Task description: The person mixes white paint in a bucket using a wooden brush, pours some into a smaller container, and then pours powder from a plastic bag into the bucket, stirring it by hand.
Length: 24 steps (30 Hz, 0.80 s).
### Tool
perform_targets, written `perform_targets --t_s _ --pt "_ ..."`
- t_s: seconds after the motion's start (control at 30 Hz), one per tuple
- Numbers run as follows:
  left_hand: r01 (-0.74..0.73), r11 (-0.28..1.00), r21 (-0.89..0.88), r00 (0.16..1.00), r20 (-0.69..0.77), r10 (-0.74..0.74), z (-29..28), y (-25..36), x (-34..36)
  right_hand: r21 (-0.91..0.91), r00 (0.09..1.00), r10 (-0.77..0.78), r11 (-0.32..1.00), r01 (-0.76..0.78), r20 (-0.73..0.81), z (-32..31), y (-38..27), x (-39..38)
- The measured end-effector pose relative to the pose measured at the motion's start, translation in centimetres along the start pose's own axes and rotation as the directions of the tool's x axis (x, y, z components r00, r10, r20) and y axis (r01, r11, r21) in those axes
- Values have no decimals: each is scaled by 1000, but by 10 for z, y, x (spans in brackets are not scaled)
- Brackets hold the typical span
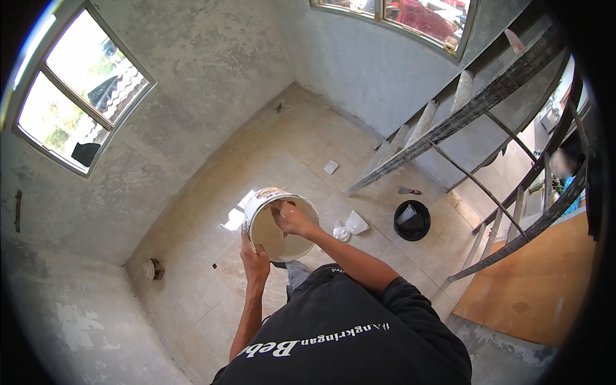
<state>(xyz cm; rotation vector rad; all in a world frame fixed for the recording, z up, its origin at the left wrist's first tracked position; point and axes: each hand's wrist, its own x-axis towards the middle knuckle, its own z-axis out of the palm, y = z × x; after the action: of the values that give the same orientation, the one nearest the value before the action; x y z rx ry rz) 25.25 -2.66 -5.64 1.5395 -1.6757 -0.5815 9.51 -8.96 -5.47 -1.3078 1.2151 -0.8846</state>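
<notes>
A white bucket [255, 200], tilted with its mouth toward me, is held up above the tiled floor. My left hand [255, 258] grips its near left rim, thumb at the inside edge and the fingers round the outer wall. Reaching in from the right, my right hand [292, 219] is inside the bucket's mouth with its fingers curled. What those fingers hold, if anything, cannot be made out. Pale residue coats the bucket's inner wall, and its outside is smeared near the top.
A wooden stepladder [449, 122] stands at the right. On the floor are a black tub [420, 230] with a pale container in it, a putty knife [409, 190], a white bag [355, 223] and a small white block [331, 167]. Another person [570, 176] is beyond the ladder.
</notes>
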Motion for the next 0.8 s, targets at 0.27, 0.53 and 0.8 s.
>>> perform_targets --t_s 0.27,0.53,0.8 --pt "49 999 -20 998 47 -48 -3 13 -2 -725 980 -198 673 150 19 10 46 -15" --pt "-2 999 -43 997 82 5 2 2 -1 -498 926 133 865 66 353 28 73 1" --pt "125 990 -66 983 142 -115 -13 14 0 145 971 106 980 -139 217 22 34 -1"
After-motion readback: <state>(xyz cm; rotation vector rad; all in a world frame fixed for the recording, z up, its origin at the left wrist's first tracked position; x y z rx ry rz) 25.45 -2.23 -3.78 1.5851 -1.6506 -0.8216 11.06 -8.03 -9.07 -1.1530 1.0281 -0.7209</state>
